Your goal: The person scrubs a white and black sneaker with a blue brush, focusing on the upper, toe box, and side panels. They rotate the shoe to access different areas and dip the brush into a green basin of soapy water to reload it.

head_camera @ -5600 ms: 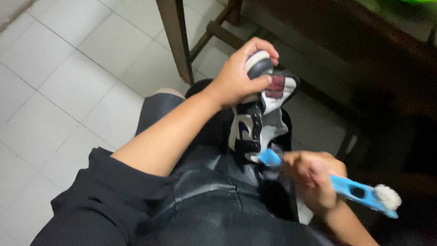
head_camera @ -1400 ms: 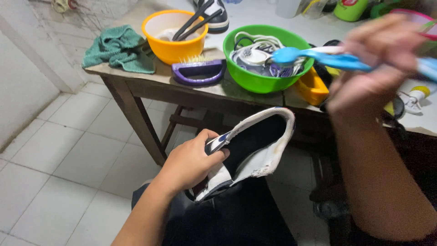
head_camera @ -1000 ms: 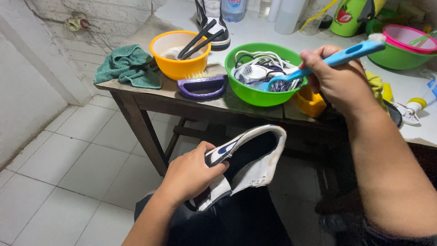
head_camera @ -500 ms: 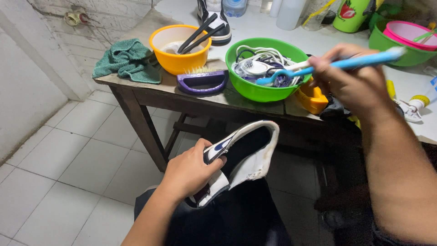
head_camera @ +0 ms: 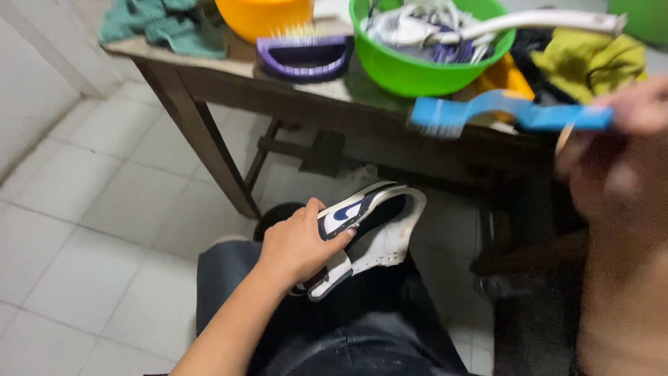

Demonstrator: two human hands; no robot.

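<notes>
White leather with navy panels, the sneaker [head_camera: 369, 233] rests on the person's lap, opening toward the table, gripped around its heel by the left hand [head_camera: 296, 247]. The right hand [head_camera: 616, 150], blurred and close to the camera, is closed on the handle of a blue brush [head_camera: 501, 111] raised between shoe and table. Scrubbing looks to be the step in hand; bringing the bristles down onto the shoe would need it held firm. On the wooden table [head_camera: 292, 87] sit a green bowl [head_camera: 424, 66], an orange bowl [head_camera: 264, 14], a purple brush [head_camera: 303, 56], a teal cloth [head_camera: 163, 24]. No labels show.
</notes>
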